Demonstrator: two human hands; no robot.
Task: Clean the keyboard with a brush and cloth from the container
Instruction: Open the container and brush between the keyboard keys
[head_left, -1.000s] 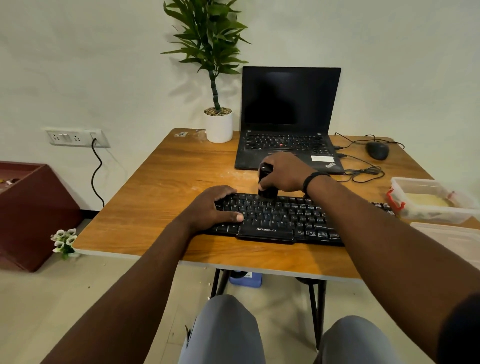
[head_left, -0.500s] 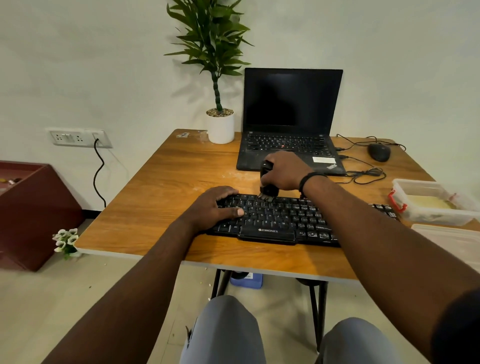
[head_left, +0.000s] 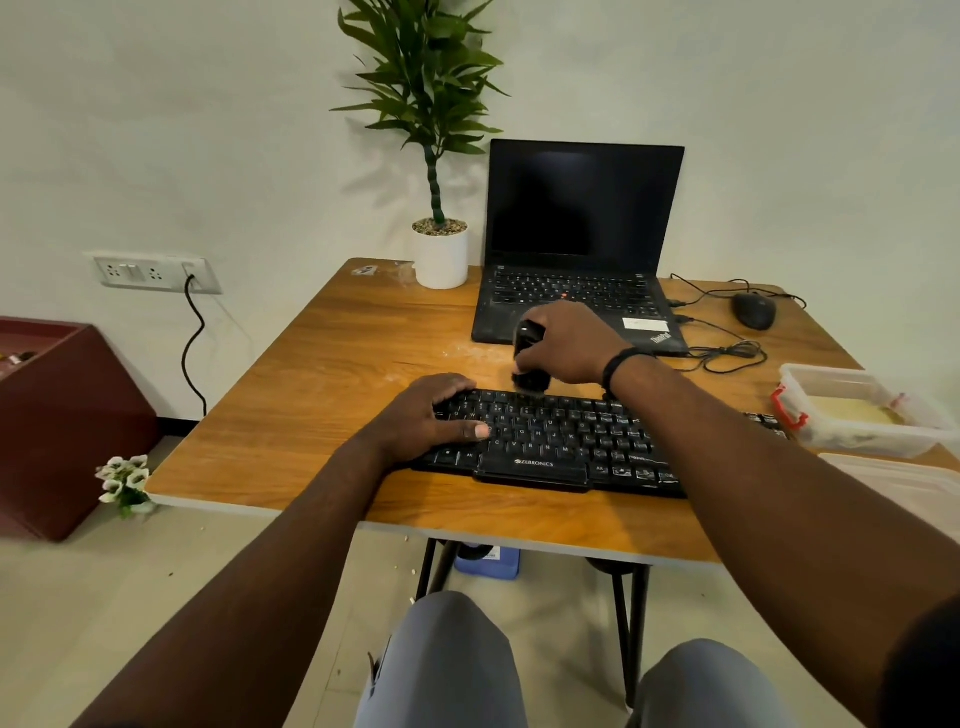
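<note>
A black keyboard (head_left: 561, 441) lies near the front edge of the wooden table (head_left: 322, 395). My left hand (head_left: 426, 415) rests flat on the keyboard's left end, thumb along the keys. My right hand (head_left: 566, 343) grips a black brush (head_left: 529, 358) held upright, its bristles down at the keyboard's back edge near the top row. At the right stands a clear plastic container (head_left: 857, 410) with red clips, a yellowish cloth inside it. Its lid (head_left: 904, 483) lies in front of it.
An open black laptop (head_left: 576, 244) stands behind the keyboard, a white-potted plant (head_left: 441, 249) to its left. A mouse (head_left: 753, 310) and tangled cables (head_left: 727, 353) lie at the back right. A dark red box (head_left: 62, 415) sits on the floor at left.
My right hand has drawn the brush slightly back, from the upper key rows to the keyboard's back edge. My left hand has stayed on the keyboard's left end.
</note>
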